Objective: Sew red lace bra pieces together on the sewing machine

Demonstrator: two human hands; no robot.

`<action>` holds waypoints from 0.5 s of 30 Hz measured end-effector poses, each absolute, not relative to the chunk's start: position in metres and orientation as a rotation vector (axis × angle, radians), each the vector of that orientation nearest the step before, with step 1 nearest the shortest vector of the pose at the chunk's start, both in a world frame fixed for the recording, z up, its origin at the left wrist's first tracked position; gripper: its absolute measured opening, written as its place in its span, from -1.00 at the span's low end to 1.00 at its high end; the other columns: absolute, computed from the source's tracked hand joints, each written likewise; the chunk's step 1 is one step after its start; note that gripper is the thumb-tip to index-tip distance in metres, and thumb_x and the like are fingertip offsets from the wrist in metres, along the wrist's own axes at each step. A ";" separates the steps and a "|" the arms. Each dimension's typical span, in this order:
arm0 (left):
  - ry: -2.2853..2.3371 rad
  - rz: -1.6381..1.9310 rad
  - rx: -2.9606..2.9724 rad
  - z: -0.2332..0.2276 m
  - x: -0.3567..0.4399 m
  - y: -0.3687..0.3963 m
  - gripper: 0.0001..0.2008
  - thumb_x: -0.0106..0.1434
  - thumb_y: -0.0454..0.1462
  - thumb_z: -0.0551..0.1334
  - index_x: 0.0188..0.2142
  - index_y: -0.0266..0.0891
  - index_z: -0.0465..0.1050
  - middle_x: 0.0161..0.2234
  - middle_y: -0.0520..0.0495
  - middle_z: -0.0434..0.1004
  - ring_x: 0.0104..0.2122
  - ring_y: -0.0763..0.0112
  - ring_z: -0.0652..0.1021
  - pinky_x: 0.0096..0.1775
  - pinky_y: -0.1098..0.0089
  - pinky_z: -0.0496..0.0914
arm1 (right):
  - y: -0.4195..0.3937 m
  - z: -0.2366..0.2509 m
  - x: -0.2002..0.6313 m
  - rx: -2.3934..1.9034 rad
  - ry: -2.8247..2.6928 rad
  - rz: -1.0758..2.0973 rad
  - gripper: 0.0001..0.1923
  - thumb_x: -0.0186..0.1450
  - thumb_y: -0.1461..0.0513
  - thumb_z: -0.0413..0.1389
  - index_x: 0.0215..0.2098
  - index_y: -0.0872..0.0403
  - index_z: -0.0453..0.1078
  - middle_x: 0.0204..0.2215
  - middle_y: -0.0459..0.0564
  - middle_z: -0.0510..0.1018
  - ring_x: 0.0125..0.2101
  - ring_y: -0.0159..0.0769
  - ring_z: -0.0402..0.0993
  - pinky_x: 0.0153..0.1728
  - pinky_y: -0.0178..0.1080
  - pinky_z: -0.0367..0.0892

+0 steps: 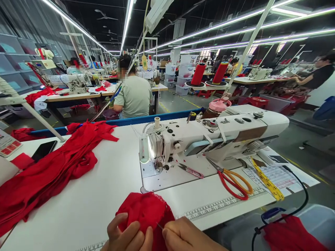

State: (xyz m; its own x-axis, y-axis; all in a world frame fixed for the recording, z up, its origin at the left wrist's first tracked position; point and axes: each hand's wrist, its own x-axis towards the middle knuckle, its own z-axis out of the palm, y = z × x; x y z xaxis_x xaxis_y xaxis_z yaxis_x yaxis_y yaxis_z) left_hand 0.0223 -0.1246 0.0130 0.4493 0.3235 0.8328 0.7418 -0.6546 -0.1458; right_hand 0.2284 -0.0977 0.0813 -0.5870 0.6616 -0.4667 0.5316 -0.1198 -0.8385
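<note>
Red cloth (146, 209) was bunched at near bench (99, 195) edge, pinched by left hand (128, 237) fingers. Right hand (188, 237) was closed on thin pin-like thing (159, 226) poking cloth. Small, slow pokes were judged best, fingers kept clear of tip.

Both hands low and close together — left hand (125, 235) curled, right hand (185, 237) with fingers pinched.
</note>
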 end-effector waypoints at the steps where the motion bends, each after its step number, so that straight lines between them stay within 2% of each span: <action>1: -0.885 -1.122 -2.200 0.014 0.022 -0.125 -0.60 0.32 -0.65 0.08 -0.38 -0.24 0.54 -0.66 0.24 0.39 -0.52 0.65 0.55 0.32 0.18 0.08 | -0.098 0.083 0.228 -1.386 -1.999 1.785 -0.66 0.35 0.32 -0.09 -0.60 0.05 0.11 -0.61 -0.20 0.24 -0.54 -0.45 0.15 -0.50 -0.37 0.07; 6: -0.903 -1.067 -2.263 0.019 0.020 -0.128 -0.61 0.34 -0.65 0.08 -0.35 -0.23 0.55 -0.61 0.23 0.45 -0.49 0.65 0.57 0.34 0.16 0.06 | -0.101 0.082 0.227 -1.344 -1.925 1.754 -0.60 0.41 0.24 -0.12 -0.60 0.04 0.15 -0.61 -0.16 0.28 -0.54 -0.41 0.22 -0.47 -0.35 0.14; 8: -0.899 -1.008 -2.294 0.023 0.020 -0.128 -0.61 0.37 -0.64 0.06 -0.33 -0.24 0.55 -0.59 0.21 0.48 -0.48 0.62 0.57 0.31 0.15 0.12 | -0.101 0.075 0.226 -1.319 -1.897 1.758 -0.57 0.46 0.17 -0.17 -0.58 0.03 0.16 -0.63 -0.17 0.26 -0.56 -0.41 0.22 -0.48 -0.34 0.14; 12: -0.823 -1.001 -2.360 0.027 0.020 -0.123 -0.64 0.42 -0.59 0.01 -0.27 -0.29 0.52 -0.57 0.14 0.49 -0.52 0.52 0.54 0.06 0.23 0.42 | -0.096 0.060 0.230 -1.314 -1.919 1.550 -0.56 0.48 0.13 -0.19 -0.55 0.02 0.15 -0.61 -0.17 0.27 -0.52 -0.39 0.24 -0.44 -0.31 0.15; 15: -0.867 -1.097 -2.442 0.026 0.020 -0.120 -0.62 0.51 -0.46 -0.05 -0.32 -0.28 0.47 -0.58 0.08 0.46 -0.53 0.46 0.54 -0.20 0.32 0.53 | -0.086 0.055 0.237 -1.363 -1.861 1.326 -0.60 0.49 0.16 -0.18 -0.53 0.01 0.10 -0.59 -0.19 0.26 -0.53 -0.38 0.20 -0.44 -0.30 0.13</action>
State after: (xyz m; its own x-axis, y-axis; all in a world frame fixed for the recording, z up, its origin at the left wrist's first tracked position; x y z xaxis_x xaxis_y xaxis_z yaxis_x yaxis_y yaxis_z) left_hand 0.0203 -0.1198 0.0256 0.5194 0.3951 0.7577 0.6462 -0.7618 -0.0458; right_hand 0.2374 -0.0861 0.0548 -0.3914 0.9065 -0.1581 0.4455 0.0363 -0.8945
